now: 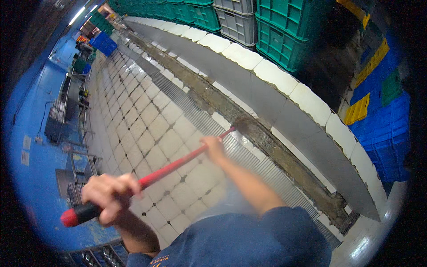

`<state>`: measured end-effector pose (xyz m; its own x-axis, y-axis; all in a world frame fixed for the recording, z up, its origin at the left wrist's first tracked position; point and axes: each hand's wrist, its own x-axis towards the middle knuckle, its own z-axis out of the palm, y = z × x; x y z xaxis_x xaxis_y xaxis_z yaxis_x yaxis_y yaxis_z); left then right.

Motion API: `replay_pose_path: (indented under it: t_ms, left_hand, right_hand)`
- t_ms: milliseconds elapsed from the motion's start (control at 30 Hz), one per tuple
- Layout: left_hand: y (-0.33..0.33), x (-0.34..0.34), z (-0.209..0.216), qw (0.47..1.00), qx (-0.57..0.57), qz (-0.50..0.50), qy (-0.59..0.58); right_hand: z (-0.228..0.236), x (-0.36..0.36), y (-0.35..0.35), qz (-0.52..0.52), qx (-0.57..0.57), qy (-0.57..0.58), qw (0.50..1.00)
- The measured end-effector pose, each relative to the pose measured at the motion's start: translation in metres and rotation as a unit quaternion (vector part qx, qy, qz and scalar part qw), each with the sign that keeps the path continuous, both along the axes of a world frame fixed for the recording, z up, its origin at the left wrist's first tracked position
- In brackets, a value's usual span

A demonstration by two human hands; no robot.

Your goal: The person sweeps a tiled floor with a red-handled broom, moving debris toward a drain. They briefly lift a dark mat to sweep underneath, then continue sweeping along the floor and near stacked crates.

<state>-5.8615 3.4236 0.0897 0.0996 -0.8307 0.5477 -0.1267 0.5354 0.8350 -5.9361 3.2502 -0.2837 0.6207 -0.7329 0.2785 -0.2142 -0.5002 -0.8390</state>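
Observation:
A long red pole with a black grip, the handle of a broom (pixel 173 167), slants from the lower left up toward the middle. My left hand (pixel 111 193) is closed round it close to the black grip at its near end. Farther down the pole, my right hand (pixel 214 147) is wrapped round it as well. At the far end a dark, blurred bristle head (pixel 248 125) rests in the narrow drain channel (pixel 291 158). Wet, brownish grime covers the channel's bottom.
Ribbed grating strips (pixel 178 95) run beside the channel, next to the pale tiled floor (pixel 147 129). A white-topped kerb (pixel 307 100) borders its other side. Green crates (pixel 280 44) stand behind the kerb, with blue crates (pixel 378 142) at right. Metal racks (pixel 66 109) line the blue wall.

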Motion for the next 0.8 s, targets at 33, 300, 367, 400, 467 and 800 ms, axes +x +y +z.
replay_pose_path:
  t_ms: [33,300,367,400,467,800]
  left_hand:
    - [-0.006,0.024,0.009,0.997,-0.039,-0.038,0.062]
    - [-0.036,0.170,0.038,0.985,-0.048,0.099,0.130]
    - [-0.059,0.152,0.022,0.965,-0.096,0.196,0.146]
    - [-0.072,0.145,0.013,0.987,-0.066,0.128,0.075]
    - [-0.098,0.148,0.011,0.997,-0.003,-0.049,-0.056]
    - [-0.031,0.294,0.108,0.961,-0.182,-0.049,0.203]
  right_hand:
    - [0.008,0.011,-0.004,-0.007,-0.035,-0.040,0.999]
    - [0.027,0.096,-0.009,-0.017,0.032,-0.022,0.999]
    - [0.014,0.128,-0.038,-0.015,0.029,-0.011,0.999]
    - [0.007,0.147,-0.058,-0.021,0.010,-0.018,1.000]
    - [0.004,0.172,-0.088,-0.015,-0.006,-0.030,0.999]
    - [0.102,0.194,-0.076,0.157,-0.092,-0.094,0.979]
